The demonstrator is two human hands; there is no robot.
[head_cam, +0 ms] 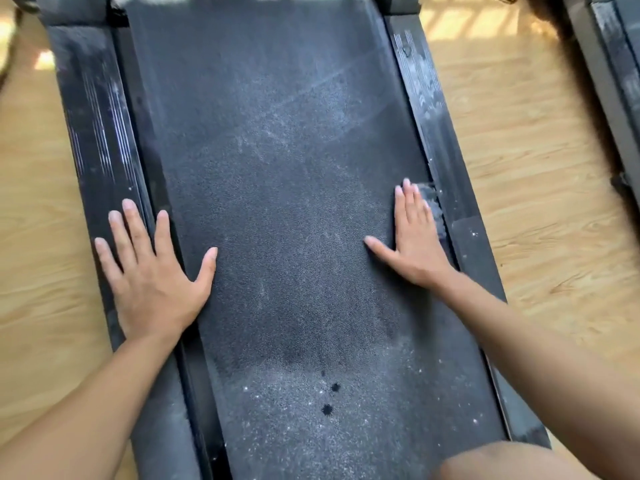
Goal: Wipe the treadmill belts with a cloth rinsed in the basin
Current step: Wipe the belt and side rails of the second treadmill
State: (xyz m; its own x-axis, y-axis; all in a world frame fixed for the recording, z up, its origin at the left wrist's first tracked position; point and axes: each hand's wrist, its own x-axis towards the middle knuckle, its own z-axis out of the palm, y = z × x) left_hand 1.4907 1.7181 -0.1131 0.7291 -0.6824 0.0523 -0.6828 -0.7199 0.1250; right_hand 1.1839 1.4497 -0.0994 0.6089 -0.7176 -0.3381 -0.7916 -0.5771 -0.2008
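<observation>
Light wood-grain floor point(536, 174) all round, with a black treadmill sitting lengthwise down the middle of the shot. Its belt point(277, 161) is pretty grimy: pale dust and streaks over most of it, thicker speckling at the near end, and a darker damp-looking patch point(304, 344) in between. A few small dark drops point(327, 408) sit on the dusty bit just nearer than that patch. The left hand point(156, 275) lies flat with fingers spread wide, palm and most fingers on the left side rail point(93, 133), thumb and forefinger reaching over onto the belt edge, so no grip on anything, just resting. The right hand point(417, 237) is over at the right edge of the belt, also flat with fingers straight, pressing down on a grey cloth point(433, 202). Again no real grip, fingers aren't curled round it. Only a strip of the cloth peeks out past the fingertips and along the outer side of the hand, right up against the right side rail point(426, 98). A bare knee point(502, 462) pokes in at the near right corner. Far right you can see part of a second treadmill point(616, 98), also dusty.
</observation>
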